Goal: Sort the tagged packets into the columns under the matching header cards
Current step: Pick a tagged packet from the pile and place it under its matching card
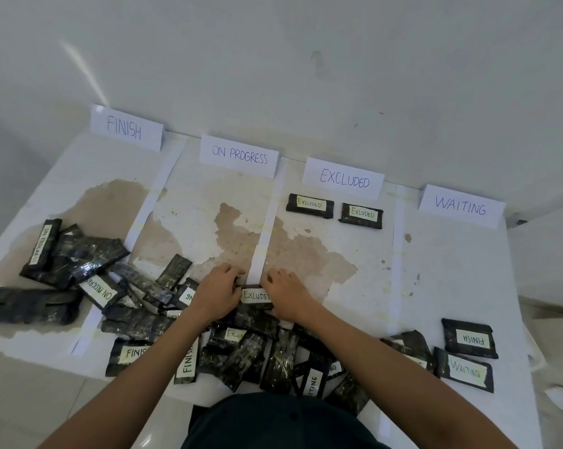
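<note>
Four white header cards stand along the far edge: FINISH [126,128], ON PROGRESS [239,155], EXCLUDED [344,178] and WAITING [461,206]. Two dark packets tagged EXCLUDED [310,206] [361,216] lie under the EXCLUDED card. My left hand [216,291] and my right hand [285,294] both grip the ends of another EXCLUDED packet [256,296] at the near end of the middle paper strip. A heap of several dark tagged packets [137,319] spreads across the near side.
White paper strips [263,241] divide the stained white surface [442,280] into columns. A FINISH packet [469,338] and a WAITING packet [464,371] lie at the near right. Packets tagged ON PROGRESS [42,246] pile up at the left. Tiled floor shows at the bottom left.
</note>
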Motion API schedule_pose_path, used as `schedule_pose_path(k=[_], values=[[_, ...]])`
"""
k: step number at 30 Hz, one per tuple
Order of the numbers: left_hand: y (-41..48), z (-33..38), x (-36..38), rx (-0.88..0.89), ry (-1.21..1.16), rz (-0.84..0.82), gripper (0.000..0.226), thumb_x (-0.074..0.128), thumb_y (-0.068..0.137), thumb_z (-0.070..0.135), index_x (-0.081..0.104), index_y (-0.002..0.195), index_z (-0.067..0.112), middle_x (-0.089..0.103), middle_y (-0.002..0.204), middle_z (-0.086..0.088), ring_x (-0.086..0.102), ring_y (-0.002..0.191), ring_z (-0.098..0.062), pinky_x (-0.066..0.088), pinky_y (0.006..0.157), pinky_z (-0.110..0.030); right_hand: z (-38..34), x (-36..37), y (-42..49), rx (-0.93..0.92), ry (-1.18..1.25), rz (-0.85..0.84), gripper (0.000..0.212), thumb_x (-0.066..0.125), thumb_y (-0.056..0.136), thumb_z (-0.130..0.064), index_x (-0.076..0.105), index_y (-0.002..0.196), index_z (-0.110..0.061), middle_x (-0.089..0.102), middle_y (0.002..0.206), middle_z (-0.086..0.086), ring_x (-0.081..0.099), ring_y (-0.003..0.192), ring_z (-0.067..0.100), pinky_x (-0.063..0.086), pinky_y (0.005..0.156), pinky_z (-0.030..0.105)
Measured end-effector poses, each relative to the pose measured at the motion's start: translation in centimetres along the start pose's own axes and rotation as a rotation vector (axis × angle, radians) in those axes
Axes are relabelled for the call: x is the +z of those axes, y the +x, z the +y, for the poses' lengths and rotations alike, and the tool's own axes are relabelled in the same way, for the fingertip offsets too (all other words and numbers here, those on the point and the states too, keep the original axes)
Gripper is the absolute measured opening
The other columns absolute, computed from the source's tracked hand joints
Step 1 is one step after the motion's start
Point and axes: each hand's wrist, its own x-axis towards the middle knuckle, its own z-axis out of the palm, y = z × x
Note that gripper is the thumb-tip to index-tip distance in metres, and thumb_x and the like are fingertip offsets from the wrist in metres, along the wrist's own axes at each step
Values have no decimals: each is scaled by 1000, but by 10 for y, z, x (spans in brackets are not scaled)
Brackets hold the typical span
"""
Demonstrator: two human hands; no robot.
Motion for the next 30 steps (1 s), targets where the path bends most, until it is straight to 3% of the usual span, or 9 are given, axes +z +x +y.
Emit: schedule_pose_path(k=[4,10,17,30], values=[[10,4,-3,17,-44,38,38,51,89,17,50,127,14,53,125,-8,47,113,-25,46,91,-37,10,-1,-2,43,13,63,55,70,79,-27,46,125,-7,47,118,15,44,104,29,42,85,37],[39,20,-13,39,-108,126,42,45,95,21,43,135,8,47,134,-13,43,122,-30,39,101,-39,66,-20,-9,227,106,120,59,73,73,-27,48,124,-11,44,123,12,41,111,28,38,91,39],[84,42,-10,46,-84,38,45,48,94,20,40,137,11,45,138,-12,40,127,-29,39,101,-39,117,-33,4,376,155,148,67,70,76,-25,41,136,-15,42,127,10,42,112,28,35,92,39],[108,48,-4,55,-46,1,46,47,93,19,40,138,10,43,142,-11,36,131,-28,35,106,-38,135,-32,32,330,241,151,64,65,80,-19,38,138,-13,39,129,9,37,118,27,31,97,38]])
